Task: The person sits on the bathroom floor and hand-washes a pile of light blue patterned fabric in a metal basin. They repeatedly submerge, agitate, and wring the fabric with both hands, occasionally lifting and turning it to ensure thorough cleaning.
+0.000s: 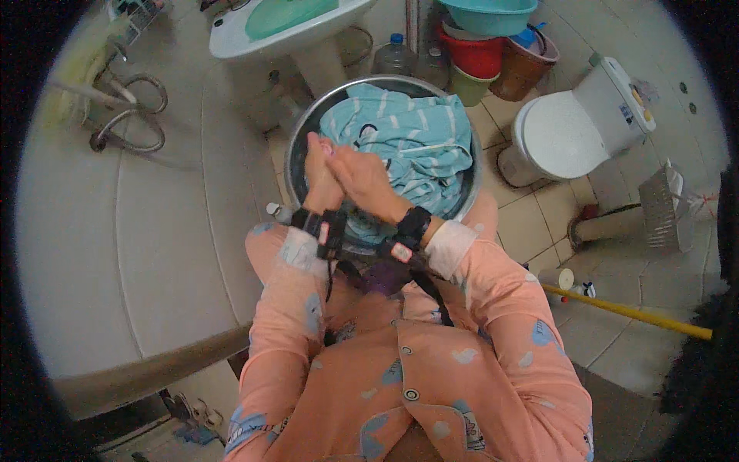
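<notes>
In front of me a large round metal basin (293,151) holds a heap of wet-looking turquoise cloth with white stripes (424,130). My left hand (321,179) and my right hand (365,178) are pressed together above the basin's left part. The right palm lies against the left one, with the left fingers pointing away from me. A small pinkish patch shows between the fingertips; whether it is an object or skin is unclear. Black straps with small devices circle both wrists, over white cuffs.
A white bottle (279,212) stands left of the basin. Beyond are a washbasin (231,41), a plastic water bottle (395,56) and stacked buckets (470,55). A toilet (563,136) stands right, above a yellow pole (635,313). A hose (159,130) lies left.
</notes>
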`<state>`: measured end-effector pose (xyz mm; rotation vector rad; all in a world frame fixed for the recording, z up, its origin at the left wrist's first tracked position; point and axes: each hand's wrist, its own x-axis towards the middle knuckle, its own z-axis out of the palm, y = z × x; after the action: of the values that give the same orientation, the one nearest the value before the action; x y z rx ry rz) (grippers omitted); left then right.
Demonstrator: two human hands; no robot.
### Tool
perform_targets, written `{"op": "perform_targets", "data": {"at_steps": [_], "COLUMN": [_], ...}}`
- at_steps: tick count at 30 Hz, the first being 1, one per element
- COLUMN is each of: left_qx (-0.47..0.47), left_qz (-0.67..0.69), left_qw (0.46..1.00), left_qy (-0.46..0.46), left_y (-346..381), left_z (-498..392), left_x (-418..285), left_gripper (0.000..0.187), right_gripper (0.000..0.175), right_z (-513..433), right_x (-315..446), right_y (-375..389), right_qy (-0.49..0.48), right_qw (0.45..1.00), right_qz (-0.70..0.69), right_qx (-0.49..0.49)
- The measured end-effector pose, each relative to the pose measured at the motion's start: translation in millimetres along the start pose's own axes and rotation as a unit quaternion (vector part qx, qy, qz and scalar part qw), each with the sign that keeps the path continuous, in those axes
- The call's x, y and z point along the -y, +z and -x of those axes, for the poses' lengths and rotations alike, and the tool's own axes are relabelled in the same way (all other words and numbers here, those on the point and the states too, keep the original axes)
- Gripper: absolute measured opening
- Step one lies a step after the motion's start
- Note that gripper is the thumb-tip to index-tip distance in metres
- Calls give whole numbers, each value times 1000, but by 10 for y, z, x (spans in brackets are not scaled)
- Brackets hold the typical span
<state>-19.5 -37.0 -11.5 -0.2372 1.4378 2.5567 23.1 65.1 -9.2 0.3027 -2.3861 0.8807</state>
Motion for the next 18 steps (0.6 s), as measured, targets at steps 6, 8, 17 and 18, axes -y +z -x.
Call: {"op": "perform_targets", "data": {"at_steps": [6, 8, 17, 18], "left_qx": [-35, -24, 204, 266], "left_qz": [44, 48, -422, -525], "left_qw": [998, 998, 852, 766], "left_qy": [1, 15, 235, 257], "left_y": [133, 205, -57, -158], "left_z": [-160, -378, -1196, -1166], "left_x": [-593, -920, -707, -639], "left_gripper": [39, 36, 32, 35], "right_gripper": [24, 31, 64, 71], "right_z": [-498, -725, -630, -514], "right_x": [-126, -271, -972, -1036], "right_y": [-374, -466, -715, -732], "right_qy": [88, 6, 37, 35], "right_qw": [991, 999, 988, 982], "right_qz": [84, 34, 34, 77], "right_qx": [62, 38, 144, 170]}}
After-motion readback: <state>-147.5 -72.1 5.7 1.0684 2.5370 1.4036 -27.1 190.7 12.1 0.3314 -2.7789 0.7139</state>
